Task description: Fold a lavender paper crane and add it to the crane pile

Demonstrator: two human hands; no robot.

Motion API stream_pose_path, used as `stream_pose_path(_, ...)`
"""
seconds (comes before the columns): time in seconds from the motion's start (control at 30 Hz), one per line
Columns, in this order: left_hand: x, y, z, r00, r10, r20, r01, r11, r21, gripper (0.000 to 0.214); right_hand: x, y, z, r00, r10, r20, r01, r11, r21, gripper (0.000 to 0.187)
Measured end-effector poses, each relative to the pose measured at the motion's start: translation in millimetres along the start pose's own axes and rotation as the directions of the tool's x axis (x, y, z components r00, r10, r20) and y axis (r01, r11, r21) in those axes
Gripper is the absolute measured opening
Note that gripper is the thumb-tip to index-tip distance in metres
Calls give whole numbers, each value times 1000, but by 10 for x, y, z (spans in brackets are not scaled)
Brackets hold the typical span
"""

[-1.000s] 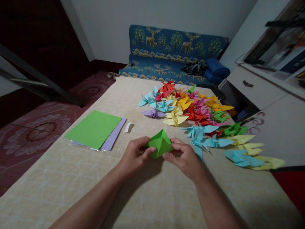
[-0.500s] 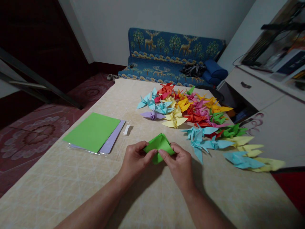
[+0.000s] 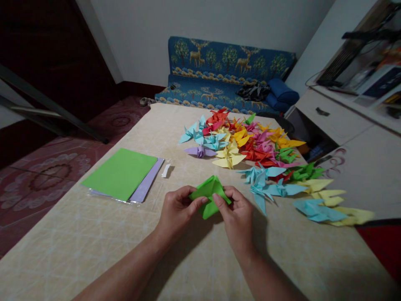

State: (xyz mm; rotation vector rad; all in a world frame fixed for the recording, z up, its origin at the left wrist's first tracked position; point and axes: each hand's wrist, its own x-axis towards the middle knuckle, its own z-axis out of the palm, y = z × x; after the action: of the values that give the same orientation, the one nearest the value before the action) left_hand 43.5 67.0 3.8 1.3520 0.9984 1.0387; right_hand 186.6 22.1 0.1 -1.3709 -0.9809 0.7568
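1. Head view, the hands: the left hand and the right hand are both closed on the small folded piece of green paper, thumbs on top and fingers under it. The paper is held just above the beige patterned table, in front of the person.
2. Head view, the change: one second ago the right hand held the outer corner and the paper stood open like a tent. Now this hand has moved inward, the thumbs almost meet, and the paper looks flatter, so a fold seems to be pressed.
3. Head view, around: a stack of flat green and purple sheets lies to the left, with a small white strip beside it. A heap of many-coloured paper cranes lies behind and to the right, near but apart. Nothing lies between the hands and the table.
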Motion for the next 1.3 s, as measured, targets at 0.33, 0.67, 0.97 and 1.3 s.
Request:
stream_pose_path(0.33,14,43,-14,990,120,-71,-121,993,-4,16,-17,-37,28,998,24,53,-27,998,58,25)
stream_pose_path(0.67,-3,87,-38,972,215,95,-227,962,151,20,5,-33,18,996,-35,83,29,998,64,19)
stream_pose_path(0.97,-21,45,10,988,156,-5,-152,965,213,18,-28,-46,51,999,34,-25,-32,996,79,21)
stream_pose_path(1.3,-36,-9,70,979,-79,186,120,968,-221,42,-28,-23,50,974,15,-228,18,990,140,25)
